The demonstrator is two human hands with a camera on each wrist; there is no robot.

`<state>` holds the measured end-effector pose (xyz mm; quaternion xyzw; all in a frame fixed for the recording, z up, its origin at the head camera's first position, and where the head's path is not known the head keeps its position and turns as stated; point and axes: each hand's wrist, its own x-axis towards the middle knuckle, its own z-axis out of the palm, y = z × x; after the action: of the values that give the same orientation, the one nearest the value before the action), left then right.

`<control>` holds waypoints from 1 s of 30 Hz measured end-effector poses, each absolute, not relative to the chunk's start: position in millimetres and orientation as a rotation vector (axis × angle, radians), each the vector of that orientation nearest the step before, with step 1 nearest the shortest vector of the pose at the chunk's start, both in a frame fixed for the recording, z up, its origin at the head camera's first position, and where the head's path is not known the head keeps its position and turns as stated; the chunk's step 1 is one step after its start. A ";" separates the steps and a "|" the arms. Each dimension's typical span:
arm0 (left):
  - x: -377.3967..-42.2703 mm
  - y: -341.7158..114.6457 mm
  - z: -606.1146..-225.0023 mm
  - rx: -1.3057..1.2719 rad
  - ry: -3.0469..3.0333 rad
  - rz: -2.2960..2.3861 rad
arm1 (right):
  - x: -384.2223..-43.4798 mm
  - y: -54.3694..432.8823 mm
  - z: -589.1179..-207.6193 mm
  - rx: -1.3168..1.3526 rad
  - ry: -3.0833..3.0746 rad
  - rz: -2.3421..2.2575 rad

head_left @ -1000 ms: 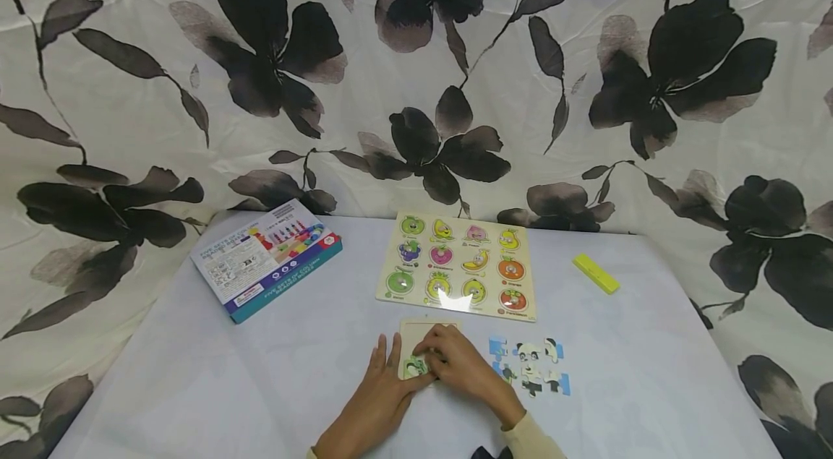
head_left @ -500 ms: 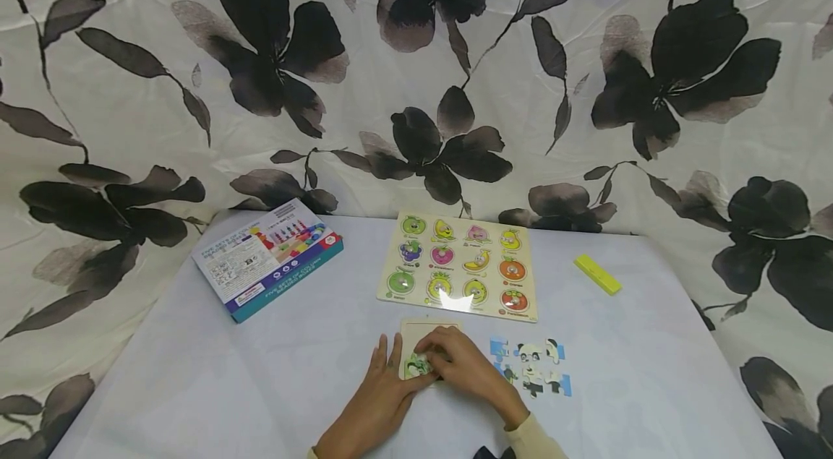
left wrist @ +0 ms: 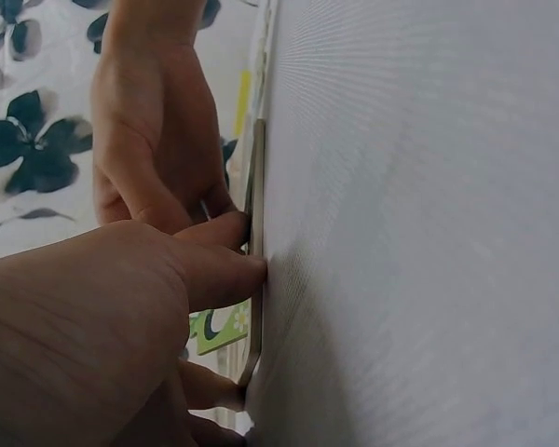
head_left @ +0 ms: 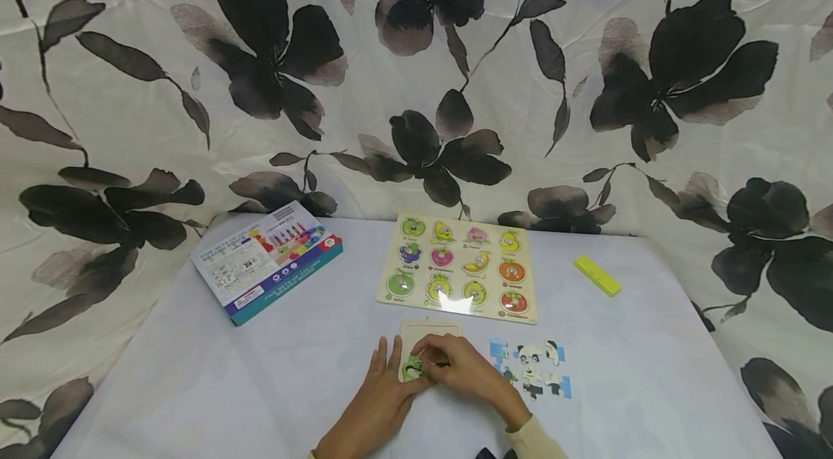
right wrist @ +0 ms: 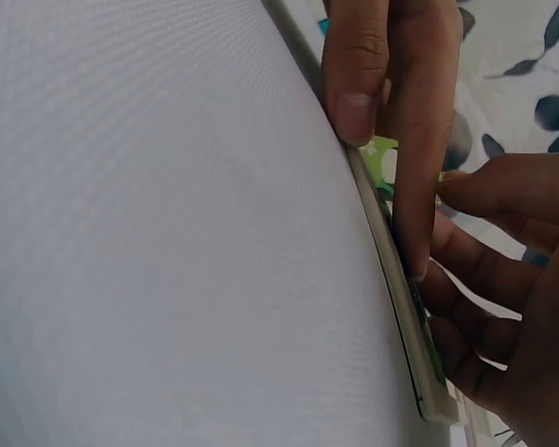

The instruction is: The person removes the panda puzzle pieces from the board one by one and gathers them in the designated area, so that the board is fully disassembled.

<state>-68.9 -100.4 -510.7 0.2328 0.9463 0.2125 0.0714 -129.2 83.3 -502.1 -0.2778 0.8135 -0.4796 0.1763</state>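
A small cream puzzle frame (head_left: 429,327) lies on the table before me. My left hand (head_left: 380,401) rests at its near left corner, index and middle fingers straight, thumb pressing along the near edge. A green jigsaw piece (head_left: 412,368) with white and dark printing sits at the frame's left part. In the left wrist view this jigsaw piece (left wrist: 224,328) stands tilted above the frame. My right hand (head_left: 458,369) bends over the frame with curled fingers, pinching at the jigsaw piece; its fingertips cover the contact. Beside it, several panda jigsaw pieces (head_left: 530,369) lie loosely arranged.
Behind the frame lies a fruit puzzle board (head_left: 458,267). A flat printed box (head_left: 267,260) is at the back left. A yellow-green block (head_left: 596,275) lies at the back right. Flowered cloth (head_left: 416,76) hangs behind the white table (head_left: 260,387).
The right hand's fingertips have shifted slightly, and the green jigsaw piece has turned a little and moved slightly left. The left hand stays in place.
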 end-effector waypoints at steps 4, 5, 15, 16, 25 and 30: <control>-69.1 -100.8 -511.3 0.703 2.846 0.643 | -128.7 82.6 -504.6 -0.802 2.303 -1.367; -69.2 -100.9 -511.4 0.703 2.846 0.642 | -128.6 82.2 -505.4 -0.809 2.311 -1.367; -69.1 -101.5 -511.9 0.708 2.839 0.644 | -126.5 80.1 -509.5 -0.803 2.371 -1.364; -68.9 -101.5 -511.7 0.705 2.835 0.647 | -126.4 80.0 -509.9 -0.800 2.375 -1.364; -67.8 -101.2 -511.1 0.718 2.838 0.663 | -125.2 84.3 -508.2 -0.765 2.420 -1.433; -67.3 -99.6 -511.2 0.693 2.845 0.636 | -122.3 97.6 -502.2 -0.712 2.459 -1.480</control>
<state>-67.3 -99.6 -511.2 0.2305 0.9470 0.2117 0.0723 -122.3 97.6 -502.2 -0.2397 0.8281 -0.4983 0.0923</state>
